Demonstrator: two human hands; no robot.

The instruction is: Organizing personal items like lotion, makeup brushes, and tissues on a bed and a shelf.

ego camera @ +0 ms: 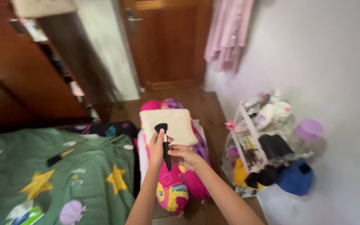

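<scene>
Both hands meet near the middle of the view around a black makeup brush [165,146], held upright with its dark bristle head at 12 o'clock. The left hand [156,146] wraps the handle from 9 o'clock; the right hand [185,155] pinches its lower part from 3 o'clock. Behind the brush lies a folded cream towel [179,124] on top of bright pink cushions [176,187]. At 9 o'clock spreads a green bed cover [92,166] with yellow stars, and a second brush [59,157] rests on it. At 3 o'clock a cluttered white rack [246,137] stands against the wall, a blue bag [294,179] beside it.
</scene>
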